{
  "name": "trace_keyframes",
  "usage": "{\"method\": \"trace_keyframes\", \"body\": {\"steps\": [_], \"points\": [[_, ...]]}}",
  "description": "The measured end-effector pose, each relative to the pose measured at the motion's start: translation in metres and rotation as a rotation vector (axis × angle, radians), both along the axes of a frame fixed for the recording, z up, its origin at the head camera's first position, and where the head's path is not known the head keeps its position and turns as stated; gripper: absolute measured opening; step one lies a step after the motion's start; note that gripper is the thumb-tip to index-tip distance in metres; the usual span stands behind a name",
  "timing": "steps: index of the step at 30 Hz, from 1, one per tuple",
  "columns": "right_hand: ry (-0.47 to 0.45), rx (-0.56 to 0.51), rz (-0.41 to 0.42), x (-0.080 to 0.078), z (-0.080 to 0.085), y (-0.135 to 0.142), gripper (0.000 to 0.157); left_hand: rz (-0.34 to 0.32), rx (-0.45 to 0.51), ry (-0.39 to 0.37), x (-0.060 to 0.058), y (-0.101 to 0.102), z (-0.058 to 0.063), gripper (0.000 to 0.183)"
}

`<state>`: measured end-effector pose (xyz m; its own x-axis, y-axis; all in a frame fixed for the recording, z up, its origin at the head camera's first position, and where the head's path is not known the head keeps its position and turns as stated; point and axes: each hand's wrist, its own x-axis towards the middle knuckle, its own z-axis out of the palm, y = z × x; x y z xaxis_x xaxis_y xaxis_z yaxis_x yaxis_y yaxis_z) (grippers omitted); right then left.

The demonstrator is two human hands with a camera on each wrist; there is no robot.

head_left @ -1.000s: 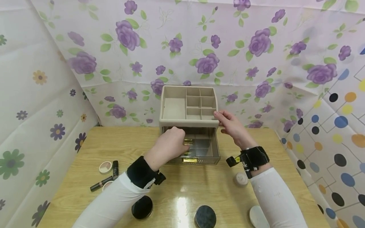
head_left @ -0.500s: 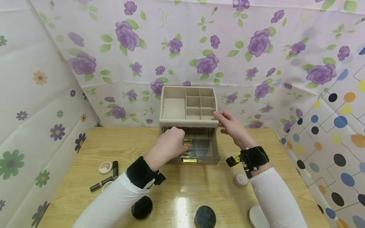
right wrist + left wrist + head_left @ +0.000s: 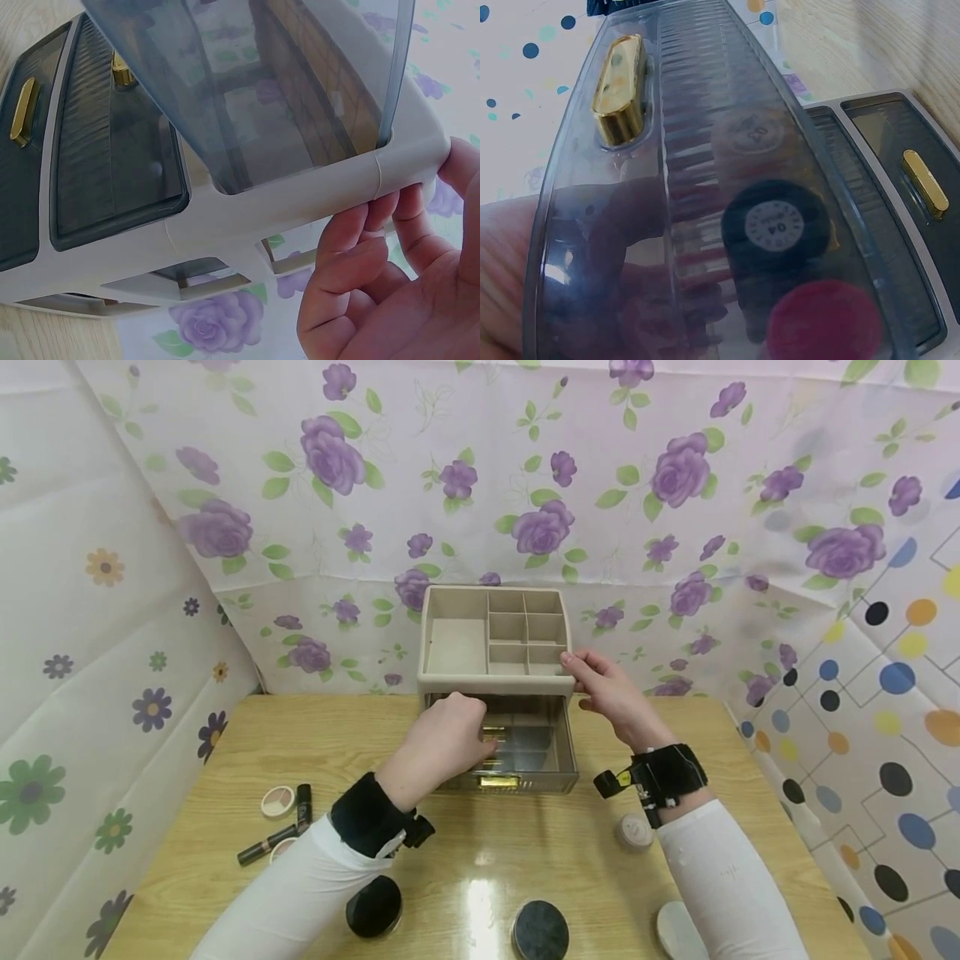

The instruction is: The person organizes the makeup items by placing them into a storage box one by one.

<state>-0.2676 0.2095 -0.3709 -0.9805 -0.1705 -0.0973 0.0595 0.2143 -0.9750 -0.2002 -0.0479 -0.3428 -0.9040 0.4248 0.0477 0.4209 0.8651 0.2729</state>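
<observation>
The box (image 3: 495, 681) stands at the back of the table (image 3: 577, 885), near the flowered cloth (image 3: 480, 435), with its top drawer (image 3: 555, 782) pulled out, which lets it be reached from above. The left hand (image 3: 442, 743) dips into the drawer's left part, knuckles up. The left wrist view shows a black piece (image 3: 776, 225) marked 04 and a pink piece (image 3: 825, 322) through the clear front, close to the fingers; whether the left grip holds either, I cannot tell. The right hand (image 3: 611, 697) has a narrow grip on the box's right edge, thumb at the rim and fingers curled beneath, probably to steady it against pulls on the drawer. 2 lower drawers (image 3: 124, 142) are pushed in. On the table, a palette (image 3: 278, 802), black tube (image 3: 303, 806) and pencil (image 3: 267, 844) lie grouped at the left, while a black jar (image 3: 374, 906), grey jar (image 3: 540, 931) and small jar (image 3: 635, 832) stand apart, perhaps leaving the drawer room to slide.
</observation>
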Motion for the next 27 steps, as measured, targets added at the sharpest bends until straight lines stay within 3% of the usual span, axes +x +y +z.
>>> {"method": "trace_keyframes", "body": {"steps": [5,8,13,16,22,27], "points": [[-0.006,-0.011,0.019,-0.001,0.002,0.0,0.054,-0.029,0.054,0.015,-0.003,-0.007,0.001,0.023],[-0.009,-0.015,0.027,-0.002,0.002,0.001,0.053,-0.057,0.114,-0.01,-0.005,-0.014,0.005,0.032],[-0.019,-0.021,0.042,0.0,-0.001,0.0,0.049,-0.15,0.265,-0.102,0.0,-0.03,0.014,0.035],[-0.027,-0.034,0.05,0.001,-0.003,0.0,0.047,-0.19,0.359,-0.106,0.004,-0.044,0.019,0.026],[-0.029,-0.056,0.049,-0.001,-0.004,0.0,0.045,-0.137,0.463,-0.031,0.009,-0.084,0.025,0.008],[-0.022,-0.051,0.053,-0.003,-0.002,0.004,0.042,-0.083,0.473,-0.01,0.008,-0.123,0.019,0.006]]}}
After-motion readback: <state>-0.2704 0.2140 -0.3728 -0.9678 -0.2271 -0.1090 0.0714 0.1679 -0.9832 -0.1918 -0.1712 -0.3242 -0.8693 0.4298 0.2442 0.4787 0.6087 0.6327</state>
